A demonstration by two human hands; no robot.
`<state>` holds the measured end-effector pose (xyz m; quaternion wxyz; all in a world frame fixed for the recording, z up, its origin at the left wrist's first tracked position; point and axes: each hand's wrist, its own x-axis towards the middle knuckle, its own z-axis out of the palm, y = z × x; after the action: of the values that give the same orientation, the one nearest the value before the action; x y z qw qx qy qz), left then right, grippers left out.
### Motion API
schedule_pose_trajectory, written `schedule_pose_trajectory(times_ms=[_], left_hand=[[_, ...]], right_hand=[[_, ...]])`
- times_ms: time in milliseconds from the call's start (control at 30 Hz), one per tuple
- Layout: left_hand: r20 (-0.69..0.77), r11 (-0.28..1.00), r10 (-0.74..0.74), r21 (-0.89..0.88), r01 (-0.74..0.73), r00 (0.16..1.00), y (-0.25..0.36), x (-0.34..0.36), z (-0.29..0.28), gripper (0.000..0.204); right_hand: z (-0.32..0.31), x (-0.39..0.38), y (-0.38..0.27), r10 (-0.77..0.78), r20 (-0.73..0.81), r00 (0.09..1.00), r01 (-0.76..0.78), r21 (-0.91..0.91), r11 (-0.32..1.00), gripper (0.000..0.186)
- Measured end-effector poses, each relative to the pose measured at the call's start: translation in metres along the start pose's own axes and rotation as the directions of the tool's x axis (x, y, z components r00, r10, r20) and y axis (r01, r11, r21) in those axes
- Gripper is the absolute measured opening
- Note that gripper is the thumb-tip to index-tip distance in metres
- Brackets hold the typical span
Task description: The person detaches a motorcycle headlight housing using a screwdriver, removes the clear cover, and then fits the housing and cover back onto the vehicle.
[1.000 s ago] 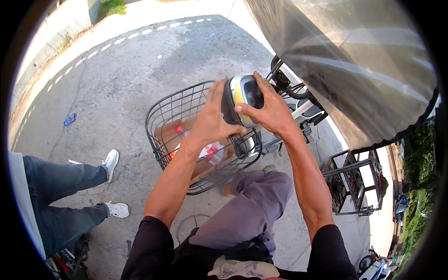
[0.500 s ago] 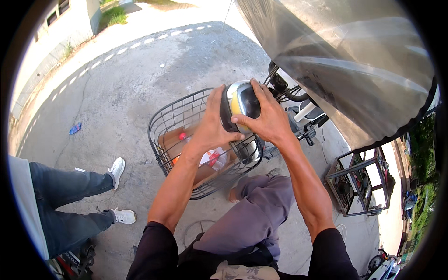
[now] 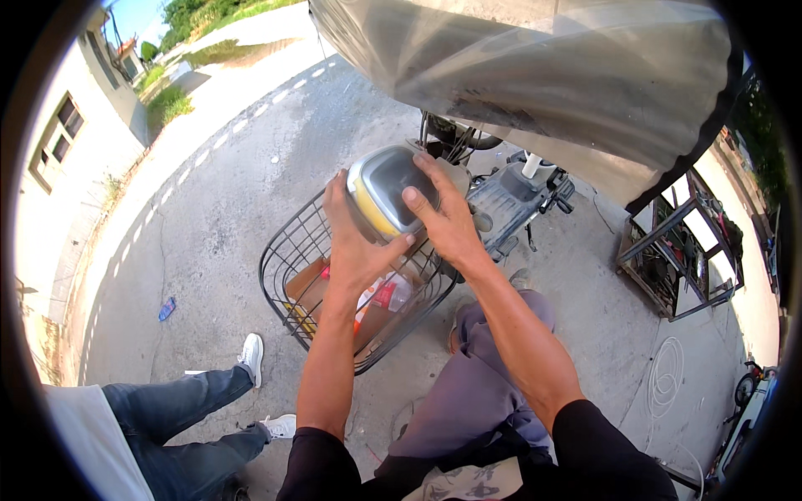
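While both hands grip the yellow-rimmed headlamp unit (image 3: 391, 190) above the wire basket (image 3: 288, 250), left hand (image 3: 355, 246) clasps its 9 o'clock side, right hand (image 3: 443, 219) its 3 o'clock side. Judged mid-handling: unit lifted, not yet set down. Scooter (image 3: 510, 200) stands at 1 o'clock.

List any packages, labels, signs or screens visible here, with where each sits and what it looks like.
Cardboard box: brown, flat, lying in the black wire basket.
Packet: red and white, in the basket on the cardboard, below the left hand.
Bottle: clear, beside the packet; its label is too small to make out.
Litter: small blue piece on the pavement, left of the basket.
No signs or screens visible.
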<state>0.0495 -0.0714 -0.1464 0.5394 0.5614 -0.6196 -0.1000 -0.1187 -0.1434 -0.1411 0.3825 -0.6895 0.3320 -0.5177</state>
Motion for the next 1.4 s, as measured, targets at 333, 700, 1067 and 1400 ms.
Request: schedule_pose_trajectory(times_ms=[333, 700, 1067, 1400], left_hand=[[0.152, 0.753, 0.370, 0.529, -0.392, 0.916, 0.025, 0.011, -0.012, 0.102], [0.282, 0.690, 0.217, 0.633, -0.351, 0.935, 0.055, 0.041, -0.020, 0.098], [0.535, 0.827, -0.160, 0.531, -0.184, 0.829, 0.055, 0.099, -0.040, 0.090], [0.686, 0.906, -0.274, 0.419, -0.060, 0.674, 0.039, 0.129, -0.046, 0.094]], right_hand=[[0.018, -0.027, 0.032, 0.094, -0.240, 0.966, 0.005, 0.384, 0.923, 0.061], [0.009, -0.043, 0.027, 0.486, 0.099, 0.868, -0.400, 0.720, 0.567, 0.063], [0.008, -0.026, 0.039, 0.450, 0.291, 0.844, -0.511, 0.691, 0.512, 0.077], [0.023, -0.031, 0.034, 0.276, 0.126, 0.953, -0.275, 0.742, 0.612, 0.096]])
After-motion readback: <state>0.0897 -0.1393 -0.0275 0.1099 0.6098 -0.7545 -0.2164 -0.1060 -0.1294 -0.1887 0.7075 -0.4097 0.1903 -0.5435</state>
